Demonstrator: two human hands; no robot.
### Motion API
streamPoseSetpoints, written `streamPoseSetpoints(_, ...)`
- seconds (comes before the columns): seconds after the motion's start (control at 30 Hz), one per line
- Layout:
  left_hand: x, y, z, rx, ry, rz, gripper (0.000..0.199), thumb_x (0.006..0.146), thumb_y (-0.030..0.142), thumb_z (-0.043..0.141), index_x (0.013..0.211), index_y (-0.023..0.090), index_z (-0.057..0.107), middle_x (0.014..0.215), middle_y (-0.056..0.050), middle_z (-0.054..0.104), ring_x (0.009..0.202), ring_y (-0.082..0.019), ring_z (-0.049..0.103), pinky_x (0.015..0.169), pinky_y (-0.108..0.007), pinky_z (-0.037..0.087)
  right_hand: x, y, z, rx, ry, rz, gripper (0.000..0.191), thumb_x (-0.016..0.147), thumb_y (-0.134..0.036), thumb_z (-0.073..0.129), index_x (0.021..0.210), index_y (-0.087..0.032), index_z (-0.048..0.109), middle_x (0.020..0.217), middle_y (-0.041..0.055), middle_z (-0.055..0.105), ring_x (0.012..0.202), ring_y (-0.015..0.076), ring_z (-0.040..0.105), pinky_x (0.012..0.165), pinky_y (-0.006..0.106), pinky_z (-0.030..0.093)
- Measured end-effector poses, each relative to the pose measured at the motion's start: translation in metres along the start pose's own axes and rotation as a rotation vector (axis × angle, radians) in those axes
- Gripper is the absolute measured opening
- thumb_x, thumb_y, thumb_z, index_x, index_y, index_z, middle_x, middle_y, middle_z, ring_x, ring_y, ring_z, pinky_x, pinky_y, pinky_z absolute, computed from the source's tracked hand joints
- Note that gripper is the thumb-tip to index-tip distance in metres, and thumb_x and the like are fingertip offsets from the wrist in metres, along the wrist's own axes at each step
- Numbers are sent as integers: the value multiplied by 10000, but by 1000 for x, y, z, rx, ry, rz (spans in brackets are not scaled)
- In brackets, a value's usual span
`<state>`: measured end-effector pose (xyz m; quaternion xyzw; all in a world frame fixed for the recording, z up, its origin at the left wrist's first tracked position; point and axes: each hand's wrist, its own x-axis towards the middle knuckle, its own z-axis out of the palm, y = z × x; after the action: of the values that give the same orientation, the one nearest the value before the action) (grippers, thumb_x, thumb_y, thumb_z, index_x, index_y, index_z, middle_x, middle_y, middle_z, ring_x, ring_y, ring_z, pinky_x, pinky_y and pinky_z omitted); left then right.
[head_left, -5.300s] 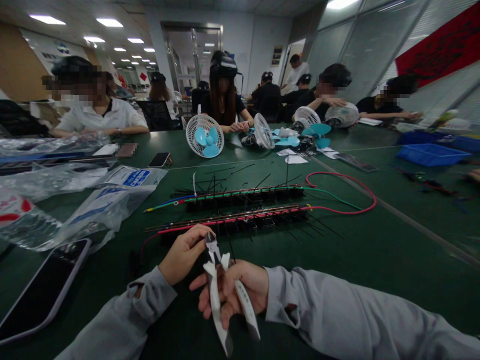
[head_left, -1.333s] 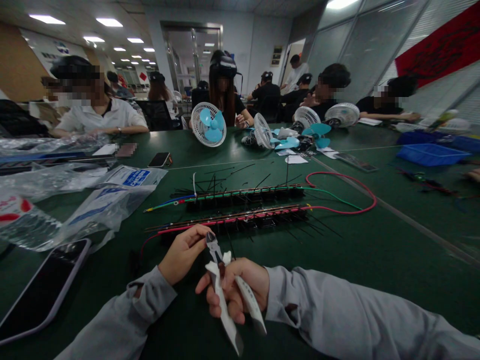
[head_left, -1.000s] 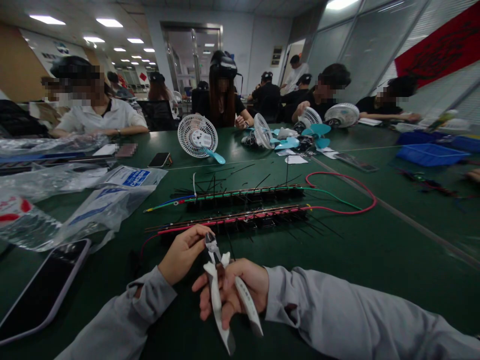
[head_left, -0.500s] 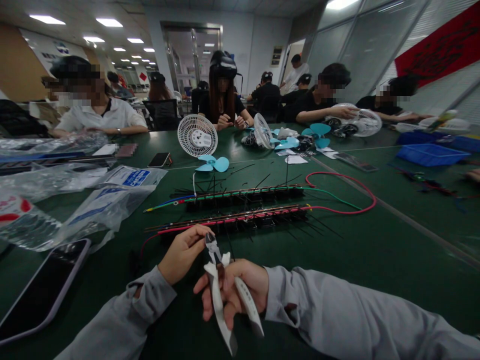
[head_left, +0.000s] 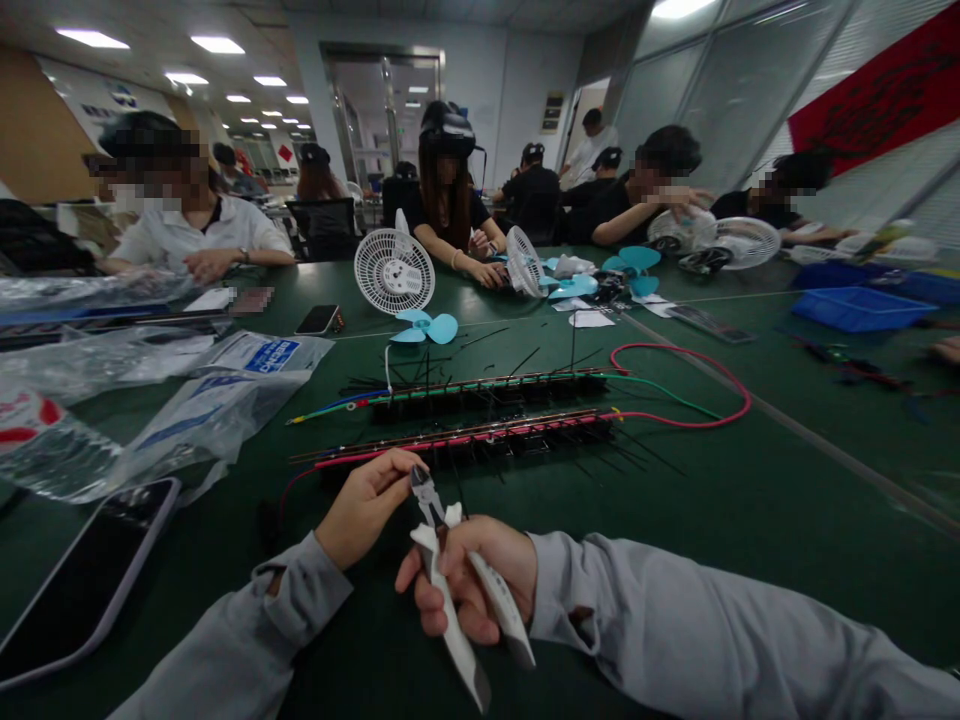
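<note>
My right hand [head_left: 480, 580] is wrapped round the white handles of the cutting pliers [head_left: 450, 600], whose jaws point up and away. My left hand [head_left: 367, 505] is pinched beside the jaw tips, at the near edge of the front wire bundle [head_left: 487, 432]; what its fingers hold is too small to name. That bundle has a red wire along it and many black ties sticking out. Just behind it lies a second bundle [head_left: 487, 385] with green and blue wires and more black ties. A red cable [head_left: 739, 380] loops out at their right.
A phone [head_left: 82, 580], a plastic bottle [head_left: 52, 450] and plastic bags [head_left: 225, 390] lie at the left. Beyond the bundles are fan guards [head_left: 394, 272] and blue fan blades [head_left: 425, 328]. Blue trays [head_left: 862, 310] stand at the right. Several people sit across the table.
My right fingers have curled more round the pliers, and the handles have swung slightly right and closer together. My left hand has hardly moved. Across the table, a person's hands have reached down toward the fan parts.
</note>
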<state>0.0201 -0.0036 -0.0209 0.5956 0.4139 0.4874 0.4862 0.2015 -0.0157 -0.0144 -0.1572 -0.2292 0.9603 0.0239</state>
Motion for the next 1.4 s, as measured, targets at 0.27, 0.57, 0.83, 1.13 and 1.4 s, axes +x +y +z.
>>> streamPoseSetpoints(0.27,-1,2,1,-14,7,-9,125,789,274,632,806,151,618,929,-69,616,865,-183,583,811,-302,476,-3,-2,5,55,9,59,290,631,-196,440,887,-90,528,626,20,394,536,124,476,238,120,185)
streamPoseSetpoints(0.57,0,2,1,-6,4,-6,132,789,281,632,793,150,612,928,-67,616,861,-182,584,813,-307,472,-6,-3,10,51,67,89,232,604,-194,445,816,-122,504,616,11,362,501,103,423,240,115,149)
streamPoseSetpoints(0.83,0,1,1,-4,1,-13,150,791,299,629,806,151,608,928,-70,612,855,-184,584,803,-315,481,-2,-2,2,32,1,36,251,622,-189,442,842,-100,524,598,25,425,504,117,470,234,114,140)
streamPoseSetpoints(1.13,0,-2,0,-23,26,-20,133,795,281,626,813,153,600,919,-61,621,865,-180,587,812,-307,478,4,2,-3,-26,-83,0,608,563,-141,411,1159,-50,492,1039,166,615,946,245,623,601,250,509)
streamPoseSetpoints(1.4,0,0,1,-37,23,-23,118,803,270,621,804,153,604,919,-58,619,859,-176,585,803,-296,469,2,2,1,-26,-69,-34,631,566,-149,448,1188,-47,485,1124,184,579,998,278,602,758,322,474)
